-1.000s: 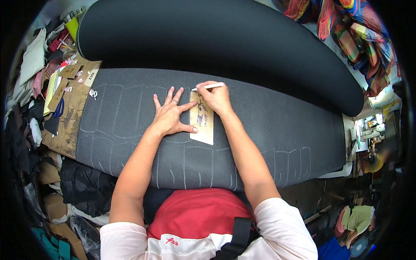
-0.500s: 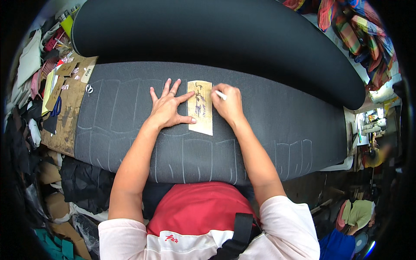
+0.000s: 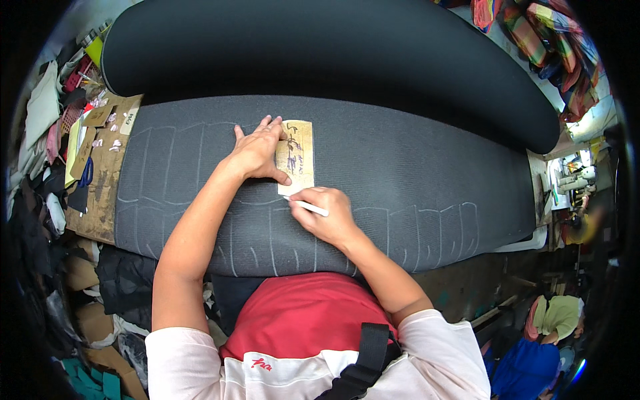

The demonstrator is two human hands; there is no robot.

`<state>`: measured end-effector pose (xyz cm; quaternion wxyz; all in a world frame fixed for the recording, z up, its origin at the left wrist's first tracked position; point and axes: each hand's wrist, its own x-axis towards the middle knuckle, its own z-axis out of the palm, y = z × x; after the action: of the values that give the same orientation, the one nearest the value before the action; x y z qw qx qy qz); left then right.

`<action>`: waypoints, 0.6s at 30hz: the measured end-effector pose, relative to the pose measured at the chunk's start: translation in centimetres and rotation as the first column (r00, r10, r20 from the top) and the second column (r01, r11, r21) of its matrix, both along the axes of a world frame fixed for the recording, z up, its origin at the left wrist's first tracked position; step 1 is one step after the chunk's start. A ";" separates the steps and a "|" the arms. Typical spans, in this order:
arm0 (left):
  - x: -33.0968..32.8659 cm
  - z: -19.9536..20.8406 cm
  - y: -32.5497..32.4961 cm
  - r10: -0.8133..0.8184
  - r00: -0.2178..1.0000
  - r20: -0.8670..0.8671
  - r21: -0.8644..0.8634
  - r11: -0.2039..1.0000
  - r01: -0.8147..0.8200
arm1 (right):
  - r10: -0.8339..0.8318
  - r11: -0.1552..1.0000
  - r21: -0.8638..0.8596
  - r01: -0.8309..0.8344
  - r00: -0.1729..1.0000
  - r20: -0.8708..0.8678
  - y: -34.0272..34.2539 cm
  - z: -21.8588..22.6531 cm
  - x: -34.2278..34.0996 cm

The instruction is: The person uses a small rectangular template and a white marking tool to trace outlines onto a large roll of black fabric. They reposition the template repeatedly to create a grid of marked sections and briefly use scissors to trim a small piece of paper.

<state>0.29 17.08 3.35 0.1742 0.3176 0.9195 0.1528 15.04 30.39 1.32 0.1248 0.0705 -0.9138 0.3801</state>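
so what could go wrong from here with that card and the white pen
The left hand presses the tan card only near its left edge, so the card might pivot on the dark fabric. The right hand has the white pen at the card's bottom edge; a nudge there could skew a mark. That hand is also close to pale lines on the fabric, which may smudge if they rub off easily.

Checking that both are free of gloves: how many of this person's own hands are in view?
2, both bare: the left hand at the left side of the yellowish card; the right hand near its lower edge, holding a white pen. Neither is hidden.
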 end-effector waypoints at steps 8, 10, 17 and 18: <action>1.1 2.9 1.7 0.223 0.974 0.052 0.601 0.772 -0.208 | -0.306 0.792 -0.491 0.364 0.931 0.197 5.0 3.3 2.1; 2.5 3.4 2.5 0.266 0.927 -0.264 0.857 0.505 0.099 | -0.221 0.536 -0.769 0.348 0.937 0.269 6.7 3.9 1.4; 6.6 -0.6 4.6 -0.376 0.878 -0.297 0.583 0.657 0.479 | -0.163 0.354 -0.892 0.282 0.958 0.237 9.6 0.5 -0.2; 6.6 -1.3 4.2 -0.423 0.901 -0.092 0.528 0.747 0.405 | -0.186 0.426 -0.840 0.337 0.941 0.284 9.6 -0.3 -0.2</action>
<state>6.88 21.25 2.01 0.1234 0.5466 0.7433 0.3654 14.79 39.95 0.97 0.1326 -0.1749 -0.5939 0.7741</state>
